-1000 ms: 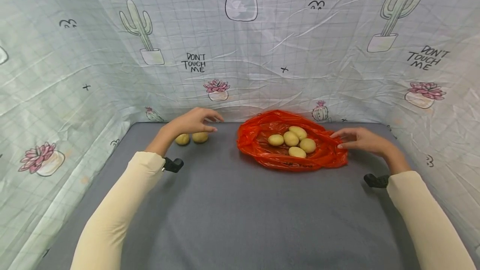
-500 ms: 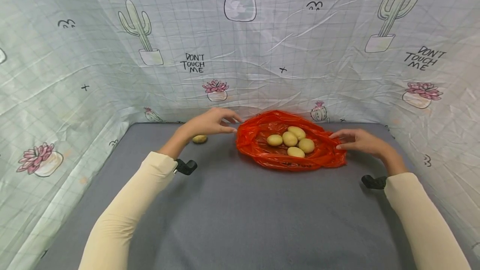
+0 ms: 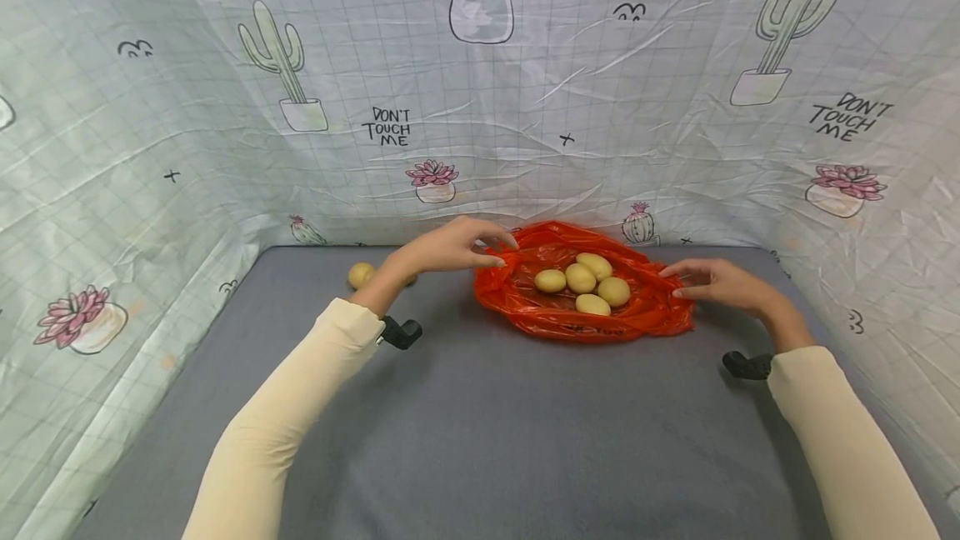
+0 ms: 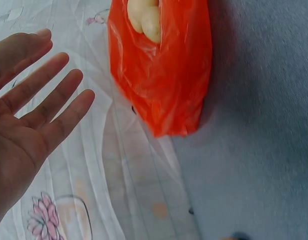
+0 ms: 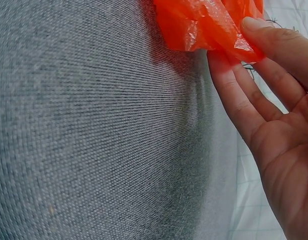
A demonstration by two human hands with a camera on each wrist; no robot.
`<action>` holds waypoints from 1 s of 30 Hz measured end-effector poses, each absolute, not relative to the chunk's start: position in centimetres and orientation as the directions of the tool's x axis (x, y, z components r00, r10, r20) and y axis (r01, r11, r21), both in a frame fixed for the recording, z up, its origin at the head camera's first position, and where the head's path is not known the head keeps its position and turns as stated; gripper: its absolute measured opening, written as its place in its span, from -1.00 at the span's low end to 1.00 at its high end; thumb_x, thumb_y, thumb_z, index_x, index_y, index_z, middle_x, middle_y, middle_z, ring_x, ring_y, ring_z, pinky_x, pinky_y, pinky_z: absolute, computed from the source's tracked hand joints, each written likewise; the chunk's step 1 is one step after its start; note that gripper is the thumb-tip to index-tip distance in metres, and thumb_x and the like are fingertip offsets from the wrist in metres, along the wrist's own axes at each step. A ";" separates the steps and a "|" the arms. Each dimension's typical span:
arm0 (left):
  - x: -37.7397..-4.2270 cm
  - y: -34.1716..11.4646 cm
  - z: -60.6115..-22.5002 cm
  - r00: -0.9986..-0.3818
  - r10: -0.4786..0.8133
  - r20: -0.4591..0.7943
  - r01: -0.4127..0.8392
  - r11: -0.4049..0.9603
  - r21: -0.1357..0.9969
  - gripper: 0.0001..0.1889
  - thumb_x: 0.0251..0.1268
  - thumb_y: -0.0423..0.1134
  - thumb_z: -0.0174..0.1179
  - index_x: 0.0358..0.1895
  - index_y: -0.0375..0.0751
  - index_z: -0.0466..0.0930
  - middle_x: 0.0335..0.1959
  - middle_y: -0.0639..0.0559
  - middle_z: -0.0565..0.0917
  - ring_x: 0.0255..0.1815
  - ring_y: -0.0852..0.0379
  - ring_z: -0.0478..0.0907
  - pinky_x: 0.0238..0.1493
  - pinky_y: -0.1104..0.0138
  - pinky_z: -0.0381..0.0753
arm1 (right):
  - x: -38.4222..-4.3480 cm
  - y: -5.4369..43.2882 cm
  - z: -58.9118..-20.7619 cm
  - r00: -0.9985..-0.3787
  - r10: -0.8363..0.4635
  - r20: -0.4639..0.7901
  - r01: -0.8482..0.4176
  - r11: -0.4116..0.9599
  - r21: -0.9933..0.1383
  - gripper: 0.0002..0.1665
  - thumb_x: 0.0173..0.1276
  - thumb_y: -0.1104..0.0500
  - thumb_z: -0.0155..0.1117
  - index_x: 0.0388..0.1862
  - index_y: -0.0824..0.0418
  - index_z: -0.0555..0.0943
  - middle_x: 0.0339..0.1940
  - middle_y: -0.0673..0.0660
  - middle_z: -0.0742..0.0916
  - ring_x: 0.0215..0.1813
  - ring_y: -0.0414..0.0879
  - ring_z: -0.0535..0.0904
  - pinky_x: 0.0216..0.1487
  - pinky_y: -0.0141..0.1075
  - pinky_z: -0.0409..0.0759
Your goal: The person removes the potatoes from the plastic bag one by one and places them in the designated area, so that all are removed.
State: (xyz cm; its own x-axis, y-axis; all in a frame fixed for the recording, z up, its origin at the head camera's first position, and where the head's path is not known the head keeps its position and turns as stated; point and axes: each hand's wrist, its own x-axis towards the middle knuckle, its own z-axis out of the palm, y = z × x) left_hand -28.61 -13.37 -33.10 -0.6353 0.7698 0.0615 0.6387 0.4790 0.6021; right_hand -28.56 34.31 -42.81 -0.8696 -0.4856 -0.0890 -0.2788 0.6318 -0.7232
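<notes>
A red plastic bag [image 3: 517, 315] lies spread at the back of the table, its mouth facing up. Several yellow potatoes [image 3: 581, 277] are grouped inside it. My left hand [image 3: 453, 247] hovers at the bag's left rim, fingers spread and holding nothing; the left wrist view shows it apart from the bag [image 4: 164, 85]. At the other end, my right hand [image 3: 723, 282] pinches the bag's right edge, thumb on one side and fingers behind the film [image 5: 204, 25]. Behind the left wrist lies a loose potato [image 3: 362, 275], with another mostly hidden by the arm.
Grey cloth [image 3: 525, 440] covers the table. A pale curtain [image 3: 525, 107] printed with cacti rises along the back and both sides, close behind the bag. Black wrist camera mounts [image 3: 401, 332] stick out from both sleeves.
My left hand has moved right, from over the loose potatoes to the bag's left rim. The leftmost loose potato shows again behind the arm. My right hand and the bag stay nearly still.
</notes>
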 end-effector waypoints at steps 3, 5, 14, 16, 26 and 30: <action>-28.8 -12.4 -33.2 -0.617 0.785 0.051 0.665 0.485 0.569 -0.68 0.42 -0.26 0.29 0.18 -0.18 0.65 0.16 -0.03 0.67 0.23 -0.13 0.56 0.25 0.06 0.56 | -28.7 34.3 -42.9 -0.876 -0.473 -0.099 -0.269 0.648 -0.712 -0.53 0.43 0.16 0.36 0.28 0.24 0.60 0.24 0.29 0.66 -0.01 -0.16 0.61 -0.07 -0.34 0.60; -29.0 -11.8 -33.3 -0.603 0.796 0.044 0.680 0.485 0.549 -0.68 0.42 -0.25 0.29 0.19 -0.17 0.65 0.17 -0.03 0.67 0.25 -0.13 0.55 0.27 0.06 0.54 | -28.7 34.3 -43.0 -0.878 -0.467 -0.103 -0.266 0.655 -0.708 -0.53 0.43 0.15 0.37 0.28 0.23 0.59 0.23 0.28 0.66 -0.01 -0.16 0.61 -0.07 -0.34 0.60; -30.1 -9.7 -34.4 -0.559 0.829 -0.019 0.711 0.491 0.503 -0.66 0.42 -0.27 0.29 0.20 -0.21 0.64 0.16 -0.05 0.67 0.20 -0.12 0.58 0.26 0.11 0.54 | -28.8 34.3 -43.2 -0.872 -0.483 -0.074 -0.288 0.632 -0.720 -0.56 0.43 0.20 0.36 0.26 0.26 0.60 0.18 0.28 0.68 -0.09 -0.17 0.61 -0.12 -0.29 0.62; -30.4 -9.4 -34.7 -0.557 0.830 -0.038 0.709 0.499 0.498 -0.66 0.42 -0.26 0.29 0.21 -0.21 0.63 0.17 -0.06 0.67 0.18 -0.10 0.60 0.26 0.13 0.55 | -28.7 34.4 -43.0 -0.874 -0.483 -0.059 -0.299 0.627 -0.719 -0.57 0.43 0.21 0.36 0.25 0.26 0.60 0.18 0.30 0.68 -0.09 -0.18 0.62 -0.12 -0.31 0.62; -32.4 -7.6 -36.6 -0.554 0.828 -0.089 0.692 0.517 0.504 -0.64 0.44 -0.25 0.28 0.23 -0.26 0.61 0.19 -0.12 0.66 0.12 0.03 0.62 0.25 0.20 0.53 | -28.5 34.3 -42.2 -0.883 -0.465 -0.067 -0.302 0.671 -0.677 -0.58 0.50 0.09 0.28 0.25 0.23 0.62 0.25 0.29 0.66 0.00 -0.18 0.61 -0.07 -0.34 0.59; -32.9 -6.7 -37.0 -0.573 0.812 -0.112 0.670 0.543 0.506 -0.62 0.44 -0.25 0.27 0.25 -0.27 0.60 0.20 -0.14 0.65 0.14 0.03 0.63 0.23 0.27 0.55 | -28.4 34.1 -42.2 -0.882 -0.464 -0.087 -0.271 0.648 -0.712 -0.59 0.58 0.08 0.16 0.28 0.25 0.60 0.28 0.29 0.63 -0.02 -0.17 0.59 -0.06 -0.27 0.62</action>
State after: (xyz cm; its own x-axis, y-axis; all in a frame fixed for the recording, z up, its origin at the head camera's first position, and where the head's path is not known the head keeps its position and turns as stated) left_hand -32.93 -6.70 -37.00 -0.5731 0.8117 -0.1124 0.6699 0.5431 0.5063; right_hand -28.44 34.07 -42.22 -0.8818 -0.4637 -0.0867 -0.2709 0.6483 -0.7116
